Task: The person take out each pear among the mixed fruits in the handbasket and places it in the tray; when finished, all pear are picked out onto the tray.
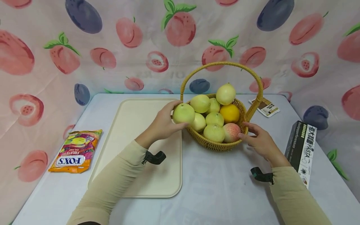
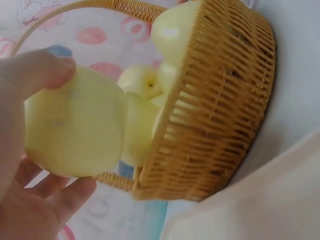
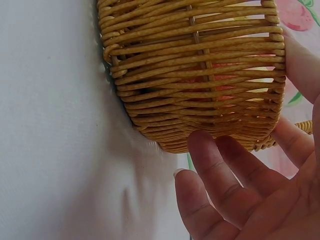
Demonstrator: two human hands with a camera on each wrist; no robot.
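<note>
My left hand grips a round pale green fruit, thumb on one side and fingers on the other, at the left rim of a wicker basket. In the left wrist view this fruit stands out beside the rim. The basket holds several more pale green fruits, an orange and a pink peach. On the basket's right side, my right hand holds the rim. In the right wrist view its fingertips touch the woven outer wall and its thumb is at the rim.
A cream tray lies left of the basket, under my left forearm. Left of it is a candy bag. To the right lie a black and white pasta box and a small brown and white packet. The basket's tall handle arches above the fruit.
</note>
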